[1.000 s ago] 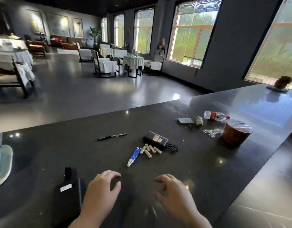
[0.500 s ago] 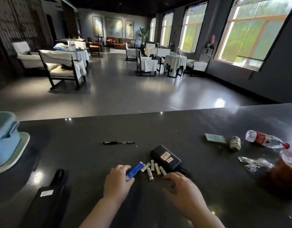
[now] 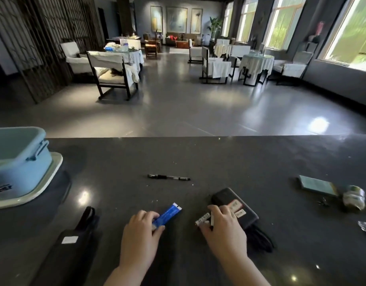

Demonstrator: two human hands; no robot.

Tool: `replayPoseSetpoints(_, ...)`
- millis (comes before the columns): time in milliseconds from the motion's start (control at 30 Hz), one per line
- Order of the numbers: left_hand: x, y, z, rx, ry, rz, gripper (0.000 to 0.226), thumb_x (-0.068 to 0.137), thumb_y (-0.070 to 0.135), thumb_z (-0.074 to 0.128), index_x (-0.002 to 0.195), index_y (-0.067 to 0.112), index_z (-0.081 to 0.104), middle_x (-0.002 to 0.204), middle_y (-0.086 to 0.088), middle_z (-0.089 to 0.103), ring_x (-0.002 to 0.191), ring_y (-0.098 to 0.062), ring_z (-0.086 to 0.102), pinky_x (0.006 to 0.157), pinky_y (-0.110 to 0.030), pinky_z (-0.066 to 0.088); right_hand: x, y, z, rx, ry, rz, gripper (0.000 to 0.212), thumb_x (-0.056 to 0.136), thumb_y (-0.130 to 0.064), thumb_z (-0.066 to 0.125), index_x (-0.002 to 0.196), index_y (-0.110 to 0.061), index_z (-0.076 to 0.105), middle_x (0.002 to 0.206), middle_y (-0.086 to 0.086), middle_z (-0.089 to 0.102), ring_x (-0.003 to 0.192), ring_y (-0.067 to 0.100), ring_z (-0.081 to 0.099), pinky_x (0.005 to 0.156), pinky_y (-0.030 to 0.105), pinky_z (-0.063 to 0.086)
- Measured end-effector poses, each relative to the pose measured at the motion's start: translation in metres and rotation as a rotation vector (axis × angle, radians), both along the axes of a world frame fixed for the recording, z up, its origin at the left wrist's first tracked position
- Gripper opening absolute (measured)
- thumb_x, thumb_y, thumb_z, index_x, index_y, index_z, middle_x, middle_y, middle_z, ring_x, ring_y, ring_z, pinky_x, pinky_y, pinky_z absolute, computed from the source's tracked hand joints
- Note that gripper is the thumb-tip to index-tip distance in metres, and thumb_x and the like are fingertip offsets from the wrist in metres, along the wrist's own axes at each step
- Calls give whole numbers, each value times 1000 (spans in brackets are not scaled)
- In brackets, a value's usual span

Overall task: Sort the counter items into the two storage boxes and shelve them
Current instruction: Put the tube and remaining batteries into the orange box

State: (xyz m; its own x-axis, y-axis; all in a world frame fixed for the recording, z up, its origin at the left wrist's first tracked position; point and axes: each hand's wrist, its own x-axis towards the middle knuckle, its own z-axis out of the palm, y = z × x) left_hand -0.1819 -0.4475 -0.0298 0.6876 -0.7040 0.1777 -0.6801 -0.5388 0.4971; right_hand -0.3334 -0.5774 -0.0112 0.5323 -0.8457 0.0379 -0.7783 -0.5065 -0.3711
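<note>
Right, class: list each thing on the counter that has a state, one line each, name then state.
Blue tube: gripped by left hand.
Batteries: under right hand, fingers curled round them.
Pen: lying flat, untouched.
Blue box: open, sitting on its lid.
Black adapter: lying flat, cable beside it.

Dining room beyond the counter (image 3: 198, 153)

Past the counter: a wooden chair (image 3: 114, 75) at left, cloth-covered tables (image 3: 257, 62) to the right, three paintings (image 3: 176, 20) farthest back.
</note>
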Motion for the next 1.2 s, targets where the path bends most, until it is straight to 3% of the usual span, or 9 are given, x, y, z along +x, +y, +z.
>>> replayPoseSetpoints(133,-6,5,-1,-40,22,-11,29,79,37,72,106,33,62,88,23,44,83,2,45,72,-15,36,5,3,-9,-50,54,1,40,88,-55,51,122,-35,48,118,-9,43,108,11,52,58,23,37)
replayPoseSetpoints(300,-12,7,-2,-30,34,-35,31,82,41,68,111,33,60,97,21,49,93,-1,49,83,-20,43,8,5,-6,-16,36,60,27,90,-39,54,115,-32,50,113,-10,48,95,14,58,59,27,37)
replayPoseSetpoints(467,-15,6,4,-14,35,-50,33,85,44,62,117,36,56,100,23,45,96,1,46,86,-17,41,4,10,-6,-16,-14,80,25,90,-33,54,115,-29,51,121,-9,55,100,16,60,67,26,34)
replayPoseSetpoints(667,-17,16,17,-40,29,-59,33,85,41,64,116,35,57,99,23,45,91,2,46,78,-12,36,-5,9,2,25,-61,76,37,87,-32,59,122,-27,50,102,-9,64,93,13,61,66,25,41)
replayPoseSetpoints(767,-16,28,28,-77,2,-30,31,84,40,66,113,32,60,97,22,47,90,1,47,77,-14,38,-10,15,9,20,-110,65,26,84,-31,59,110,-28,54,94,-11,64,89,14,60,68,28,45)
replayPoseSetpoints(1000,-5,103,56,-187,-70,151,26,81,31,71,106,26,65,94,16,53,89,-5,51,80,-22,42,16,61,34,-17,-210,184,20,82,-37,61,99,-26,59,91,-10,68,90,16,63,72,29,47)
replayPoseSetpoints(1200,8,223,67,-230,-99,431,23,78,24,74,100,23,67,90,13,55,86,-12,53,76,-29,44,78,154,50,34,-309,445,11,69,-32,64,73,-23,59,72,-8,62,69,14,58,58,27,43)
